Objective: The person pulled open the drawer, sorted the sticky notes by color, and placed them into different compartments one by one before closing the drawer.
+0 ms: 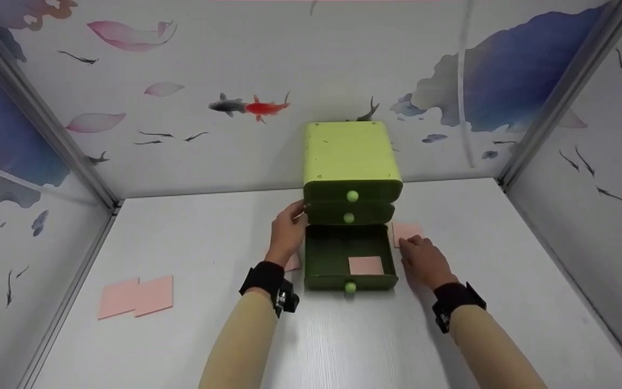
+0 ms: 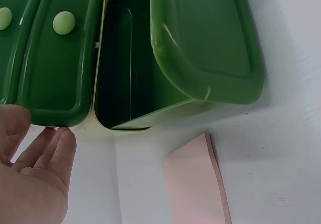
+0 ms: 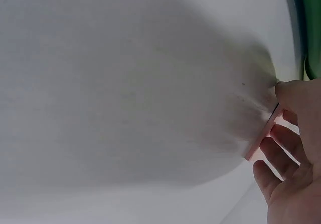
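My left hand (image 1: 286, 233) has its fingertips against the left side of a green drawer cabinet (image 1: 351, 151), at the closed upper drawer fronts. In the left wrist view, the fingers (image 2: 62, 156) lie fairly straight along the edge of the middle drawer (image 2: 60, 78). The bottom drawer (image 1: 324, 251) stands pulled out, with a pink square pad (image 1: 366, 266) lying inside it. To the right of the cabinet, my right hand (image 1: 424, 259) pinches another pink square pad (image 1: 407, 232) by its edge. The right wrist view shows that held pad (image 3: 263, 131) tilted edge-on between thumb and fingers.
Two overlapping pink pads (image 1: 153, 296) lie at the table's left. Another pink pad (image 2: 195, 184) lies beside the cabinet's left side, partly covered by the left wrist in the head view. Patterned wall panels (image 1: 224, 156) enclose the white table (image 1: 208, 335), the back one directly behind the cabinet.
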{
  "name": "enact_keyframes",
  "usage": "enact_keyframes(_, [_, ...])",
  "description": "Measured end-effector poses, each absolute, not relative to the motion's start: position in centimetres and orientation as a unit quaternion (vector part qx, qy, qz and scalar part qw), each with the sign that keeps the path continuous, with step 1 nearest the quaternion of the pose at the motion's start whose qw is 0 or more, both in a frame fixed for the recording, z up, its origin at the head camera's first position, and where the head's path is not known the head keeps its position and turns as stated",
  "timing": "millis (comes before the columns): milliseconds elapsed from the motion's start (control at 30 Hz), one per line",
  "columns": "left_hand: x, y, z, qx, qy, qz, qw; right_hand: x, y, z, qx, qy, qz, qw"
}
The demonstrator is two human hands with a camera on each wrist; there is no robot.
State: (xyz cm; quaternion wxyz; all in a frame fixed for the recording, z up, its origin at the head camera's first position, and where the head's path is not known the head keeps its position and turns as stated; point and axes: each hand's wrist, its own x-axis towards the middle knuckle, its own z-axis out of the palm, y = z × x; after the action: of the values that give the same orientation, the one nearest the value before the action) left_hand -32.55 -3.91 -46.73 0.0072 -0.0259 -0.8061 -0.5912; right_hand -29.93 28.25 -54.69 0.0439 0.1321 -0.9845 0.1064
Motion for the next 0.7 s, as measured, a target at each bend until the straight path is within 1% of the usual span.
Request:
enact_keyframes(100, [-32.5, -3.9, -46.8, -0.035, -0.808, -0.589, 0.012, -29.9, 28.5, -54.8, 0.132, -0.984, 0.105, 0.057])
enact_keyframes(267, [-32.4, -4.0, -47.0, -0.045, -0.809, -0.586, 0.017, -30.0, 28.6, -54.6, 0.096, -0.987, 0.127, 0.03])
enact_keyframes(467, [-32.5, -4.0, -47.0, -0.036, -0.808, -0.588, 0.011, -30.5, 28.6, -54.3, 0.063, -0.988, 0.14, 0.033])
enact_keyframes(633, [-32.7, -3.9, -46.9, -0.035, -0.808, -0.588, 0.007, -30.6, 29.3, -54.2, 0.044, -0.989, 0.138, -0.033])
enact_keyframes(700, [-32.7, -4.0, -46.8, -0.037, -0.808, -0.588, 0.008, -30.6, 29.4, -54.1, 0.037, -0.988, 0.141, -0.049])
